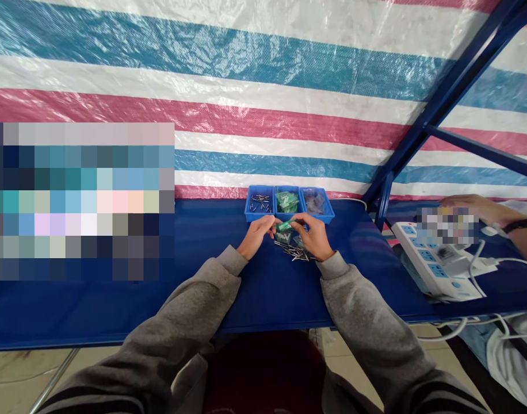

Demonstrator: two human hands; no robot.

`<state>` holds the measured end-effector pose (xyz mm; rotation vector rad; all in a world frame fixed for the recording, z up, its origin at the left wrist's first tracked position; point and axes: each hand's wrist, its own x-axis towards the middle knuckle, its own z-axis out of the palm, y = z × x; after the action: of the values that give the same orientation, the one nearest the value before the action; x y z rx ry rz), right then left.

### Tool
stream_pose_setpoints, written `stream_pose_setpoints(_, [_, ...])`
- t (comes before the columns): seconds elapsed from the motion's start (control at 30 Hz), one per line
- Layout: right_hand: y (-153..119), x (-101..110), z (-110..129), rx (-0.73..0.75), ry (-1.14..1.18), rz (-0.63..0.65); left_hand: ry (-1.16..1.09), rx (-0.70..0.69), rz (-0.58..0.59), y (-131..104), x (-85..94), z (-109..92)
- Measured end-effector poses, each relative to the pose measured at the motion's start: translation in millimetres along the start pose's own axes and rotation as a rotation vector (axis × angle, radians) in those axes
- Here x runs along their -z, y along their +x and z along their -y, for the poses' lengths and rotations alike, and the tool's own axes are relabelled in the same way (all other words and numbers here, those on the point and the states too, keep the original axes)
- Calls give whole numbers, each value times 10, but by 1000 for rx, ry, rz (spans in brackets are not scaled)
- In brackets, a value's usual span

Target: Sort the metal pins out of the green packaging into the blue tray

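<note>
Left hand point(257, 234) on the blue table point(117, 305), fingers curled in, pinching the left end of a small green piece point(285, 226); small green piece flat and thin, bright green with pale marks, held just above the table between both hands, in front of the trays; right hand point(314, 236) also curled, pinching the right end of the same piece; under the right hand, a little heap of thin metal pins point(293, 251) lying loose on the table, with another green bit or two among them.

Behind the hands, three small blue trays side by side against the striped sheet point(263, 98); left tray point(259, 204) holding a few thin metal pins; middle tray point(287, 202) full of more green pieces; right tray point(317, 203) holding small dark grey parts, too small to tell apart.

Further right, a blue metal frame point(423, 123) slanting up; then a white power strip point(436, 261) with blue sockets and white cables; another person's hand point(470, 206) resting near its far end.
</note>
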<state>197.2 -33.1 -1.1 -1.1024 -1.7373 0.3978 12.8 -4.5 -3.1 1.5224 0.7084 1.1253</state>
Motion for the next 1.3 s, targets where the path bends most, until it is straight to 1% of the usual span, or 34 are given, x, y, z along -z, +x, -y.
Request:
stream_pose_setpoints(0.07, [-9, -17, 1, -21, 1, -12, 120, -29, 1, -14, 2, -17])
stream_pose_setpoints(0.13, [-16, -33, 10, -41, 15, -32, 178, -12, 50, -36, -12, -28])
stream_pose_setpoints(0.2, [-21, -37, 25, -60, 27, -62, 148, 37, 103, -58, -36, -32])
stream_pose_setpoints(0.27, [-23, -24, 44, -47, 43, -92, 72, 67, 119, -71, -57, -32])
stream_pose_setpoints(0.33, [-22, -1, 62, 23, 67, -84, 1, 67, 83, -69, -64, -31])
stream_pose_setpoints(0.43, [-14, 24, 72, 146, 56, -6, -62, 61, 14, -53, -53, -27])
stream_pose_setpoints(0.5, [-5, 23, 59, 159, 16, 6, -81, 72, 7, -47, -45, -21])
stream_pose_setpoints(0.6, [7, 11, 14, 93, -3, -41, -61, 79, 37, -48, -37, -3])
stream_pose_setpoints(0.63, [10, 6, -5, 57, 3, -62, -24, 63, 36, -49, -34, 6])
stream_pose_setpoints(0.7, [10, -6, -42, -21, 31, -85, 93, 6, 0, -48, -27, 23])
stream_pose_setpoints(0.77, [2, -23, -71, -89, 82, -65, 187, -38, -52, -41, -22, 34])
stream_pose_setpoints(0.8, [-3, -33, -79, -116, 113, -41, 196, -40, -68, -36, -21, 34])
stream_pose_setpoints(0.83, [-9, -41, -82, -138, 140, -15, 179, -27, -67, -30, -20, 30])
stream_pose_setpoints(0.9, [-20, -50, -71, -158, 168, 3, 100, 20, -28, -21, -20, 7])
stream_pose_setpoints(0.93, [-23, -47, -58, -142, 171, 3, 60, 44, 0, -18, -19, -8])
stream_pose_setpoints(1.0, [-21, -28, -28, -49, 156, 7, -5, 80, 45, -15, -14, -39])
stream_pose_setpoints(1.07, [-11, 1, -3, 74, 120, 23, -64, 104, 53, -16, -5, -58])
stream_pose_setpoints(1.13, [2, 27, 7, 162, 73, 33, -123, 138, 52, -18, 5, -57])
stream_pose_setpoints(1.2, [12, 41, 2, 200, 39, 31, -174, 190, 68, -19, 12, -41])
stream_pose_setpoints(1.3, [17, 33, -18, 186, 15, 25, -194, 265, 95, -16, 12, -9])
